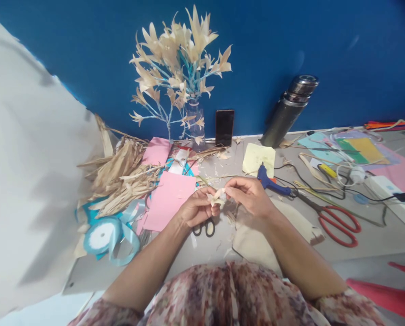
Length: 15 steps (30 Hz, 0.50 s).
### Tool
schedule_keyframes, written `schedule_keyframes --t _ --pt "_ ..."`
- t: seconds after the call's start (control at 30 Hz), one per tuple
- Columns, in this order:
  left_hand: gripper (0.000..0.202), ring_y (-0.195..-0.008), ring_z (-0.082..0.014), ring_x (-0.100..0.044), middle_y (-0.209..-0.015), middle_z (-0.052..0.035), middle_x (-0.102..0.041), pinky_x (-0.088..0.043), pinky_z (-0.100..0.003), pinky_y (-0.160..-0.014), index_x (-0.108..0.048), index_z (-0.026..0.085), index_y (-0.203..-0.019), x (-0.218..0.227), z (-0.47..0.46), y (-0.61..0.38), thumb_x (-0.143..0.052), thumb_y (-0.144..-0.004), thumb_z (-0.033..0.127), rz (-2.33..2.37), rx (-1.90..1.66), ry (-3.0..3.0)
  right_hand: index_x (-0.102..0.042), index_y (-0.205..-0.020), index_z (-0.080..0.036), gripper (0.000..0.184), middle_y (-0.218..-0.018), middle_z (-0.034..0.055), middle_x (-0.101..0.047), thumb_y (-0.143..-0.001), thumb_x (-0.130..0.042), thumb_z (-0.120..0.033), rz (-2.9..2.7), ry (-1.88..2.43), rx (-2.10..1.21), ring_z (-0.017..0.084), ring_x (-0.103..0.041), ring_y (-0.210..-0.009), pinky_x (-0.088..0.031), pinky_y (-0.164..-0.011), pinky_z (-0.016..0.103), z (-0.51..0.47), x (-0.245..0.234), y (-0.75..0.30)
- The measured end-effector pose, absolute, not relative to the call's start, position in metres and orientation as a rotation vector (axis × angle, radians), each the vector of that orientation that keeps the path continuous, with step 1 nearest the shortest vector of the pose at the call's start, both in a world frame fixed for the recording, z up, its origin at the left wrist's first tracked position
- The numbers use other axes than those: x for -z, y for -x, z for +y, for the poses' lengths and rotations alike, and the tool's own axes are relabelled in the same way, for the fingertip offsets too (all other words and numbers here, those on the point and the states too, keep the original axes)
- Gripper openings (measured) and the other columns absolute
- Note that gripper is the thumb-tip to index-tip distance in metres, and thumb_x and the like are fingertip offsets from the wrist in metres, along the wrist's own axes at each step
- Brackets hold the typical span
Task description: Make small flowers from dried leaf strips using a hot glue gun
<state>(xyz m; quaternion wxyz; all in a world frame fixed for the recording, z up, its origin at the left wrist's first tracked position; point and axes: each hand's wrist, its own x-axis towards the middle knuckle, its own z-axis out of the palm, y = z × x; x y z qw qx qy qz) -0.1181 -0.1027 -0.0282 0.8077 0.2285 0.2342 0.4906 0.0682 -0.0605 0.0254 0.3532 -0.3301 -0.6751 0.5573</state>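
In the middle of the table, my left hand [195, 209] pinches a small cream-coloured husk flower [217, 198] between thumb and fingers. My right hand [247, 195] closes its fingertips on the upper right part of the same flower, partly hiding it. Just below my left hand lie the dark handle loops of small scissors [209, 228]. A pink sheet [170, 199] is to the left of the flower. Beyond my right hand rests a blue glue gun [273, 184], close to a yellow paper [252, 158].
Dried husks [124, 165] and a blue ribbon roll [102, 236] lie left. A bottle [195, 122] holds husk flowers [171, 50] at the back, near a phone [224, 128] and a flask [287, 113]. Red-handled scissors [341, 226], cords and a power strip [392, 199] lie right.
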Motion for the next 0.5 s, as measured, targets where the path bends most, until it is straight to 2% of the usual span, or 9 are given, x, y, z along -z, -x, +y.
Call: schedule_keyframes --t 0.2,0.5 --pt "0.023 -0.052 -0.0106 -0.053 -0.06 -0.0023 -0.059 -0.042 -0.023 -0.054 -0.064 0.014 -0.079 0.0273 -0.1034 0.1191 -0.081 -0.064 0.015 0.484 -1.029 -0.474 -0.067 -0.077 -0.016 0.025 -0.066 0.0008 -0.061 -0.089 -0.062 -0.038 -1.745 0.881 -1.436 0.011 -0.046 -0.056 -0.036 -0.053 0.025 -0.0596 -0.0258 -0.0696" --pt "0.024 -0.045 -0.008 -0.049 -0.064 -0.0022 -0.061 -0.04 -0.022 -0.048 -0.066 0.013 -0.083 0.025 -0.1043 0.1187 -0.075 -0.061 0.012 0.5 -0.942 -0.451 -0.066 -0.076 -0.016 0.033 -0.068 0.0013 -0.061 -0.094 -0.055 -0.042 -1.909 0.806 -1.518 0.012 -0.049 -0.057 -0.037 -0.056 0.024 -0.0579 -0.0268 -0.0727"
